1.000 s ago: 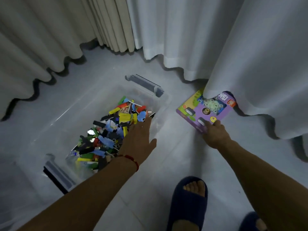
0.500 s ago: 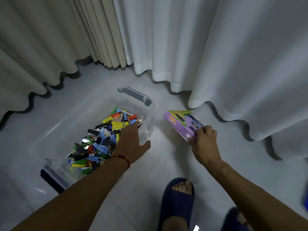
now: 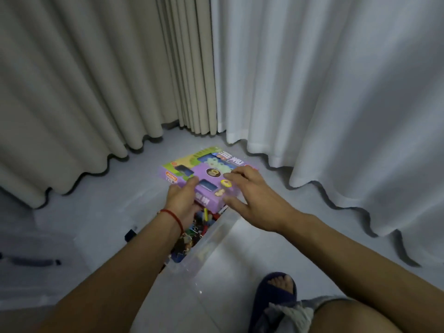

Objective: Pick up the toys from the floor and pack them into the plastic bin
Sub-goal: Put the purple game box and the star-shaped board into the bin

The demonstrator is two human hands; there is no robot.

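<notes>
Head view only. I see both hands on the toy box (image 3: 206,175), a flat purple and green carton with cartoon print and dark window cutouts. It sits over the clear plastic bin (image 3: 211,239), face up and roughly level, far end pointing toward the curtains.

Left hand (image 3: 183,200): at the box's near-left corner, thumb on the top face, fingers curled under the edge. Gripping the box. Red string bracelet (image 3: 171,216) on that wrist.

Right hand (image 3: 254,198): fingers spread and straight, lying over the right part of the box top, thumb out along the near edge. Looks like flat contact, not a grip; I can't tell how firmly it presses.

Bin: transparent, on the floor (image 3: 96,193), near wall runs diagonally under the forearms. Loose coloured toy pieces (image 3: 194,230) visible inside, below the box's near edge. Most of the bin interior is hidden by the box and the left arm. I can't tell if the box is touching the pieces or held clear of them.

Surroundings: beige curtain (image 3: 84,80) left, white curtain (image 3: 324,80) right, both reaching the grey tiled floor. 1 foot in a dark blue slipper (image 3: 276,296) bottom right, beside the bin corner. Blurred dark object (image 3: 31,261) on the floor at far left, can't identify.
</notes>
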